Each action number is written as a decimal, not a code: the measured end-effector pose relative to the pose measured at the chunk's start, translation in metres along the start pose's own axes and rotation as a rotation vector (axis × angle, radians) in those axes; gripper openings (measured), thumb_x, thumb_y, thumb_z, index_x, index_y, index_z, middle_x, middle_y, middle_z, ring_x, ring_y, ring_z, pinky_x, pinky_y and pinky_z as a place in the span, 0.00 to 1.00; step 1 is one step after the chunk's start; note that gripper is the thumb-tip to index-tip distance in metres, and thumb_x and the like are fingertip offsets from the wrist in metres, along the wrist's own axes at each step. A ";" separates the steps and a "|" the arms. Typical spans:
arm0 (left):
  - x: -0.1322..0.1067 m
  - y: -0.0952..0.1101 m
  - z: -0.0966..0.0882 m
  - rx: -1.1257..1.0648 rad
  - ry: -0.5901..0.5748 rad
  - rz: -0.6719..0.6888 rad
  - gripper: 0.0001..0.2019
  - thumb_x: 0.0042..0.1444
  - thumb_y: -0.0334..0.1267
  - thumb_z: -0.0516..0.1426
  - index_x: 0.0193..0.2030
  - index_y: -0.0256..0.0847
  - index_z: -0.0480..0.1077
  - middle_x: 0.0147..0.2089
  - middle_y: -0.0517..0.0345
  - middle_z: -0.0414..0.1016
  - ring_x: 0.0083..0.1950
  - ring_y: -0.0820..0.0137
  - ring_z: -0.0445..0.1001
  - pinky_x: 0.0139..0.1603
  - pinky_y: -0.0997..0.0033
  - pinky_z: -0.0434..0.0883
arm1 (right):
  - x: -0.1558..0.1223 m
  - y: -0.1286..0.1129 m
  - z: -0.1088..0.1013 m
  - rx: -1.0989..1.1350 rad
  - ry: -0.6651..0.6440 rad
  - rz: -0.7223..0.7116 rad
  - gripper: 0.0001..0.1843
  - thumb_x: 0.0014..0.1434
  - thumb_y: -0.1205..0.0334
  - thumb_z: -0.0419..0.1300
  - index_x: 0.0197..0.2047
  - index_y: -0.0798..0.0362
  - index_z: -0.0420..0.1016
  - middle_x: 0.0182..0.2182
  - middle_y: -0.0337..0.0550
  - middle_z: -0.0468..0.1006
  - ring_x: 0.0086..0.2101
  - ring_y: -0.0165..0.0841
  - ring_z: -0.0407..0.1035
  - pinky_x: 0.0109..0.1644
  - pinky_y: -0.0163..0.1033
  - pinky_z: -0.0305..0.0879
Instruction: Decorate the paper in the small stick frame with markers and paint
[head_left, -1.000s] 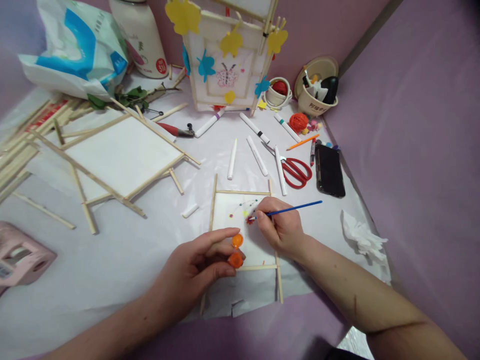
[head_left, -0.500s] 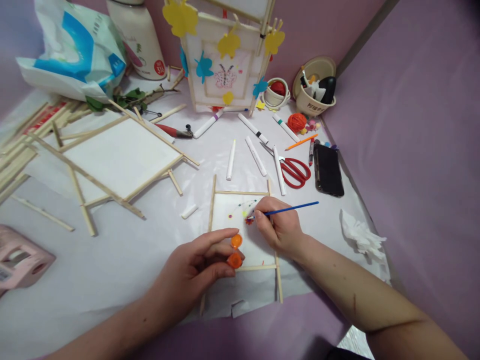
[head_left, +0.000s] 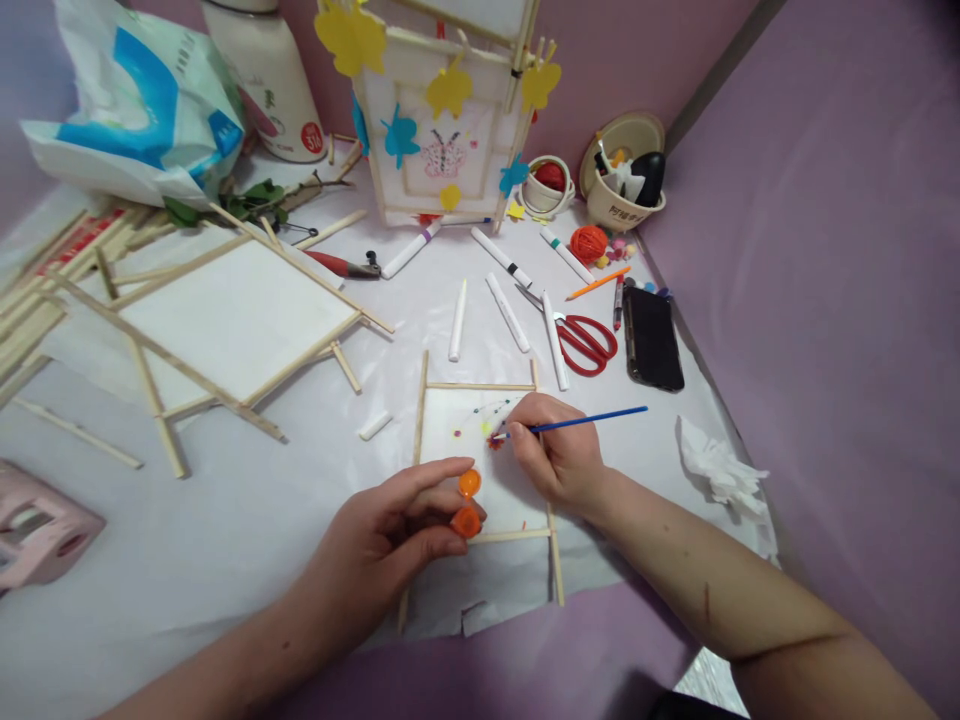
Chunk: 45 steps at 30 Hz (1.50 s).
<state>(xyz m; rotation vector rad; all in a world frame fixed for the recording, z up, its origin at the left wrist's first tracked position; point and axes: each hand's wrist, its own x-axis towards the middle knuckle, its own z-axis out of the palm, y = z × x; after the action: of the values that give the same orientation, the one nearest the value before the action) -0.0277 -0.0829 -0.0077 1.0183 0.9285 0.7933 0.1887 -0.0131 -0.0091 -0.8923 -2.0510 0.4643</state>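
Observation:
My right hand (head_left: 559, 455) pinches a thin blue paintbrush (head_left: 592, 418), its tip touching a red spot on a small paper panel (head_left: 480, 440) framed with wooden sticks. Small coloured dots and lines are painted on the panel. My left hand (head_left: 390, 535) rests at the panel's lower left edge, fingers closed on a small orange paint pot (head_left: 466, 521) with its open orange lid (head_left: 469, 483).
Red scissors (head_left: 589, 343), a black phone (head_left: 651, 338), several white markers (head_left: 506, 312) and a crumpled tissue (head_left: 718, 472) lie beyond and to the right. A larger stick-framed panel (head_left: 225, 320), loose sticks, a decorated lantern (head_left: 442, 120), cups and a plastic bag (head_left: 135, 110) sit farther back.
Both hands stay in place on the panel; the brush handle tilts slightly. The view has shifted a little, so everything sits slightly lower left.

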 end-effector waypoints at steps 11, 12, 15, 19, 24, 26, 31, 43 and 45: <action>0.000 0.000 0.000 0.004 0.000 -0.003 0.21 0.57 0.30 0.62 0.58 0.47 0.72 0.40 0.59 0.82 0.43 0.69 0.80 0.45 0.74 0.75 | 0.000 0.000 0.000 0.021 -0.009 0.008 0.07 0.62 0.69 0.52 0.32 0.50 0.66 0.23 0.38 0.69 0.25 0.31 0.64 0.29 0.36 0.60; 0.000 0.000 0.000 0.010 -0.002 -0.003 0.21 0.57 0.30 0.62 0.58 0.47 0.72 0.40 0.59 0.82 0.43 0.69 0.80 0.45 0.74 0.75 | -0.001 0.000 0.000 0.030 -0.009 0.009 0.07 0.62 0.69 0.52 0.32 0.50 0.66 0.24 0.38 0.69 0.25 0.31 0.64 0.30 0.37 0.60; 0.001 0.000 0.000 0.020 -0.001 -0.002 0.21 0.57 0.30 0.61 0.58 0.47 0.72 0.40 0.59 0.82 0.42 0.69 0.80 0.44 0.74 0.75 | 0.000 0.000 0.000 0.026 -0.021 0.003 0.07 0.62 0.69 0.52 0.32 0.50 0.67 0.23 0.38 0.69 0.25 0.31 0.64 0.30 0.37 0.60; 0.001 0.000 0.000 0.022 0.008 -0.011 0.21 0.57 0.30 0.62 0.58 0.47 0.73 0.40 0.58 0.82 0.43 0.68 0.80 0.45 0.74 0.76 | 0.000 0.000 0.000 0.000 -0.017 0.014 0.08 0.62 0.69 0.52 0.32 0.50 0.66 0.23 0.38 0.69 0.25 0.31 0.63 0.29 0.37 0.59; 0.001 0.000 0.001 0.012 0.006 -0.011 0.21 0.57 0.30 0.62 0.57 0.48 0.73 0.40 0.58 0.82 0.43 0.68 0.80 0.45 0.74 0.76 | 0.000 0.000 0.000 0.028 -0.011 0.007 0.07 0.62 0.69 0.52 0.32 0.50 0.66 0.23 0.38 0.69 0.25 0.31 0.64 0.30 0.37 0.60; 0.000 0.000 0.001 0.007 0.007 -0.002 0.21 0.57 0.30 0.62 0.57 0.48 0.73 0.40 0.58 0.82 0.43 0.68 0.80 0.45 0.73 0.76 | 0.000 0.000 0.000 0.004 -0.024 0.004 0.07 0.62 0.69 0.52 0.32 0.50 0.67 0.23 0.38 0.69 0.25 0.31 0.64 0.30 0.37 0.60; -0.001 -0.001 0.000 0.020 0.006 0.008 0.21 0.57 0.30 0.62 0.57 0.50 0.73 0.40 0.60 0.82 0.43 0.69 0.80 0.45 0.74 0.76 | 0.000 0.000 -0.001 0.010 -0.005 0.012 0.07 0.62 0.69 0.52 0.32 0.51 0.67 0.23 0.38 0.70 0.25 0.31 0.64 0.30 0.37 0.61; 0.002 0.005 0.002 0.029 0.030 -0.014 0.20 0.57 0.30 0.62 0.55 0.47 0.72 0.39 0.61 0.81 0.42 0.71 0.80 0.44 0.76 0.76 | -0.008 0.001 0.001 0.284 0.317 -0.014 0.06 0.63 0.69 0.53 0.41 0.49 0.69 0.28 0.40 0.71 0.30 0.34 0.68 0.34 0.41 0.66; 0.003 0.009 0.004 0.036 0.054 -0.048 0.20 0.55 0.30 0.63 0.55 0.45 0.72 0.39 0.60 0.81 0.42 0.70 0.80 0.44 0.75 0.76 | -0.008 -0.002 0.000 0.335 0.355 0.002 0.07 0.64 0.69 0.54 0.43 0.49 0.70 0.29 0.41 0.72 0.31 0.34 0.70 0.35 0.42 0.67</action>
<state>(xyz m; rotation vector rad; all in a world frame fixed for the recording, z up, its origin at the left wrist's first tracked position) -0.0244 -0.0786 0.0011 1.0064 1.0125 0.7696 0.1911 -0.0204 -0.0117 -0.7144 -1.5918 0.5845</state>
